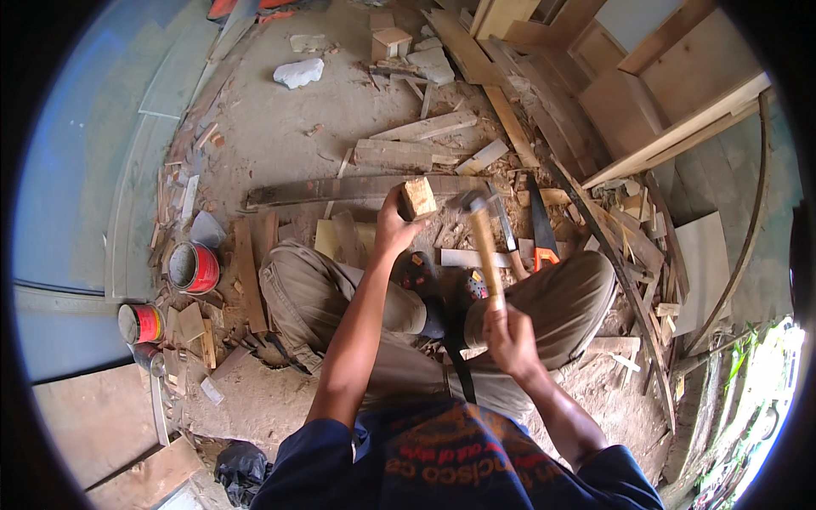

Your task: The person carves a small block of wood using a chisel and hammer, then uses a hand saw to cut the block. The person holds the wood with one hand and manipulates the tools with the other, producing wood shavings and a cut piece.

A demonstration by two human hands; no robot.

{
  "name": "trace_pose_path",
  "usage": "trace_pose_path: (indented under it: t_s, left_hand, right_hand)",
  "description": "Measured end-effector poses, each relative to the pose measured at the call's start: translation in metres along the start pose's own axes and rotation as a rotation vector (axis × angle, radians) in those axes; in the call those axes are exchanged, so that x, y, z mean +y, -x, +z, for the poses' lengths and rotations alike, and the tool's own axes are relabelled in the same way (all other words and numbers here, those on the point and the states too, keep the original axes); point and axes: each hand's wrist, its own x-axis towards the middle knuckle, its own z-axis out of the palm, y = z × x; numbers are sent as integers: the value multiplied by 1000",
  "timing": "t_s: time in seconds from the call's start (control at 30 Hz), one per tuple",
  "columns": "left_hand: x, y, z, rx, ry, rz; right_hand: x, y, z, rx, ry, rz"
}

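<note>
My left hand [396, 224] is closed around a wooden block [420, 197], whose pale, rough end face points up. It holds the block out past my knees, over the scrap on the ground. A hammer [484, 242] with a light wooden handle is upright in my right hand [512, 342], the fingers wrapped round the lower end of the handle. Its metal head is blurred and sits just right of the block, with a small gap between them. Below the hammer head, my feet show between my bent legs.
Beyond my right knee lie a handsaw [541, 224] with an orange handle and a metal-bladed tool [504, 219]. A long plank [340, 190] crosses the ground ahead. Two red cans [195, 268] stand at left, and wooden cabinet frames [629, 93] lean at upper right.
</note>
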Motion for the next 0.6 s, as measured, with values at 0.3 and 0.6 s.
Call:
trace_pose_path:
  t_s: [0.3,0.6]
  left_hand:
    - [-18,-4,8,-40,95,61]
    - [-5,-2,7,1,-32,20]
  right_hand:
    - [75,-37,22,249,638,-715]
    - [-59,-42,-11,139,-374,-394]
